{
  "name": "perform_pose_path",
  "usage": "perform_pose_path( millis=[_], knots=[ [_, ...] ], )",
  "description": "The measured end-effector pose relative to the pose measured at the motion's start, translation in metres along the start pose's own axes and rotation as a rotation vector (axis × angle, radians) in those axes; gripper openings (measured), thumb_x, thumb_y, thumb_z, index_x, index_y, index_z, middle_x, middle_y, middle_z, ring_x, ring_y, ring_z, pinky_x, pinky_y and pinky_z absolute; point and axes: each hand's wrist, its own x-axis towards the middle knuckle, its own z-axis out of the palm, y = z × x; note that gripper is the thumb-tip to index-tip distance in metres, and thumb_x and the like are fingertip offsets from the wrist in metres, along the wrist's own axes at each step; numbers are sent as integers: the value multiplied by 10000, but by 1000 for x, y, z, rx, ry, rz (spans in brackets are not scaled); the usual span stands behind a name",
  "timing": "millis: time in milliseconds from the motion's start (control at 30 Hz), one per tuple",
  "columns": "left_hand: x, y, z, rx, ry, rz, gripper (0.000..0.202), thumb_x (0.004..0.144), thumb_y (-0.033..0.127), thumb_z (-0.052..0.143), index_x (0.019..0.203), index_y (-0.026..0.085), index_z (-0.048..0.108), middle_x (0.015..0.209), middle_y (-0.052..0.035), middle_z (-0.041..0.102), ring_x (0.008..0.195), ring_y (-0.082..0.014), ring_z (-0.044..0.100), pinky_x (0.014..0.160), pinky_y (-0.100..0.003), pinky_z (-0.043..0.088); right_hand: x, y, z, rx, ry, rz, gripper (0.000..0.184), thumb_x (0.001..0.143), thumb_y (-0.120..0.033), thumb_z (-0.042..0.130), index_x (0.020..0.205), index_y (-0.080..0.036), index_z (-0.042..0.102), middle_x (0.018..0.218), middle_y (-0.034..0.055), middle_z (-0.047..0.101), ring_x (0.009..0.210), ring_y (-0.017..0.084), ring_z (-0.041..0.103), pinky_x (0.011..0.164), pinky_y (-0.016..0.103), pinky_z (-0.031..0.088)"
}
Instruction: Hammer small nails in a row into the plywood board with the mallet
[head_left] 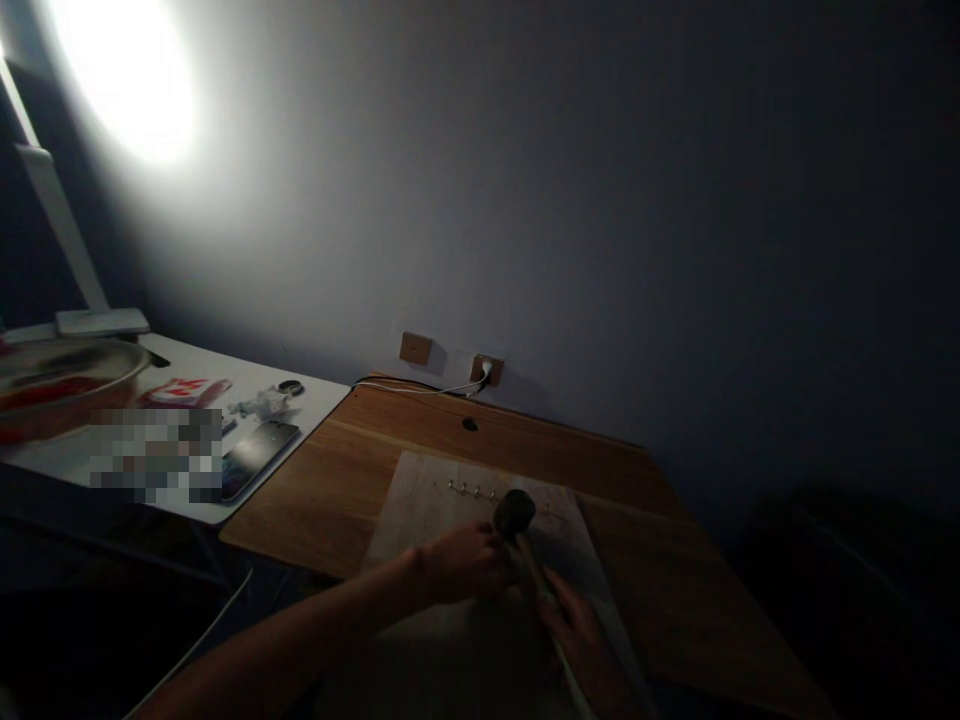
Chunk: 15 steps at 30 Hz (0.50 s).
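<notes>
In my right hand (574, 622) is a mallet (515, 513) with a dark, rounded head and a pale handle. Its head is over the light wooden board (420, 530), beside my left hand (469, 565). That hand rests low over the board with its fingers curled together. Whatever lies between those fingertips is hidden by shadow and by the mallet. A short row of small shiny metal pieces, like nails or screws (477, 491), stands along the board's upper part, running left from the mallet head.
The board lies on a brown wooden table (337, 480) against the wall. To the left, a white table (225, 362) carries a large bowl (112, 370), a red and white packet (187, 391), a phone-like slab (262, 455) and a lamp (101, 320). Cables (420, 388) reach a wall socket (487, 370).
</notes>
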Motion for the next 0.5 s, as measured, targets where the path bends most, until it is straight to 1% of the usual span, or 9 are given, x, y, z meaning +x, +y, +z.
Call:
perform_pose_path(
  millis=[33,100,167,233,267,333,400,467,500],
  knots=[
    [1,4,1,20,-5,2,92,909,148,582,871,191,655,883,-58,696,836,-186,623,720,-311,455,0,0,0,-1,32,-20,719,685,-658,661,1219,-177,680,1101,109,712,912,251,672,682,296,537],
    [1,7,-1,27,-19,12,127,923,167,569,829,192,649,832,-55,684,798,-186,615,715,-318,452,1,0,-2,-15,66,-37,687,647,-662,697,1152,-197,713,1164,110,704,1077,289,636,776,313,540],
    [-3,2,-5,-9,-40,11,120,923,175,569,838,195,652,808,-55,672,786,-188,613,724,-321,451,2,0,-3,-23,55,-28,667,643,-648,709,1138,-201,719,1145,110,710,1088,293,633,784,321,541],
    [-13,-12,-9,-88,-41,-77,95,907,157,581,901,203,664,832,-53,678,810,-185,622,757,-313,452,1,-1,-2,-16,30,-1,672,664,-635,699,1178,-201,700,1083,102,716,977,268,669,715,306,544],
    [-20,-22,-11,-141,-29,-167,116,895,139,584,937,207,668,869,-54,687,837,-181,628,786,-305,450,1,0,-2,-10,16,21,694,676,-633,688,1213,-194,679,1020,93,718,877,245,681,656,294,538],
    [-38,-45,-13,-267,36,-435,185,866,110,585,982,218,679,919,-41,704,871,-173,639,823,-287,446,0,1,1,7,-13,65,757,702,-637,651,1295,-168,617,877,62,698,674,193,651,549,276,503],
    [-58,-67,-12,-359,135,-741,191,823,73,579,924,193,688,891,-38,706,837,-162,637,785,-259,449,0,3,3,24,-25,90,805,719,-630,621,1351,-136,551,782,26,662,545,154,585,496,270,474],
    [-74,-82,-8,-409,161,-928,214,784,48,566,884,184,698,860,-31,704,814,-157,630,748,-240,448,0,5,5,35,-25,97,824,724,-616,612,1373,-119,510,756,9,641,491,135,544,471,268,457],
    [-80,-87,-6,-427,160,-973,224,773,42,559,872,182,703,849,-29,703,799,-154,627,732,-233,447,0,6,6,41,-24,101,830,718,-611,618,1374,-116,501,752,7,635,478,130,535,458,266,448]
  ],
)
